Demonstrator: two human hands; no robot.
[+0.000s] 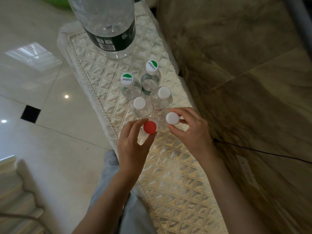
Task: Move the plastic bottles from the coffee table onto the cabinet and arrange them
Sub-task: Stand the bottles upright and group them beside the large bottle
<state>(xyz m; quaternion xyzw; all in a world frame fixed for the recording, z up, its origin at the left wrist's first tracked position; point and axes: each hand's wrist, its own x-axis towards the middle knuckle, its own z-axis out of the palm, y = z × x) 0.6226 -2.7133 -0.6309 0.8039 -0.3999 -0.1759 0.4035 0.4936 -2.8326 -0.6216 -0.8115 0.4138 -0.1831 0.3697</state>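
Note:
Several small clear plastic bottles stand upright in two rows on the cabinet top (177, 174), which is covered with a quilted cream cloth. My left hand (133, 147) grips the red-capped bottle (150, 127) just below its cap. Beside it, my right hand (190, 130) holds the neck of a white-capped bottle (172, 118). Behind them stand two more white-capped bottles (139, 103) (164, 93), then two bottles with green-and-white caps (127, 80) (151, 66). A large clear bottle with a dark label (108, 27) stands at the far end.
A marble wall (244, 65) runs along the cabinet's right side, with a black cable (263, 152) and a socket on it. The tiled floor (42, 115) lies to the left. My leg in pale trousers (111, 179) is against the cabinet's left edge.

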